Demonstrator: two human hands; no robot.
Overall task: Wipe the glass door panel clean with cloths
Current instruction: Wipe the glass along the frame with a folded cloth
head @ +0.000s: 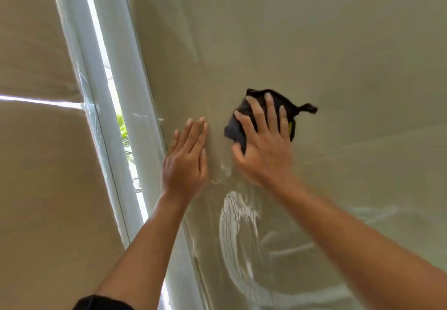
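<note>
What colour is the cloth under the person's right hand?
The cloth is black, with a small yellow patch showing at its right edge beside the right hand. The head view shows it.

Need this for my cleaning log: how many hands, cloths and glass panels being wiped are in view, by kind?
hands: 2, the left hand flat on the glass, the right hand pressing the cloth
black cloth: 1
glass door panel under the hands: 1
total: 4

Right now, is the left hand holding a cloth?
No, the left hand lies bare and flat on the glass; the right hand presses the cloth.
</note>
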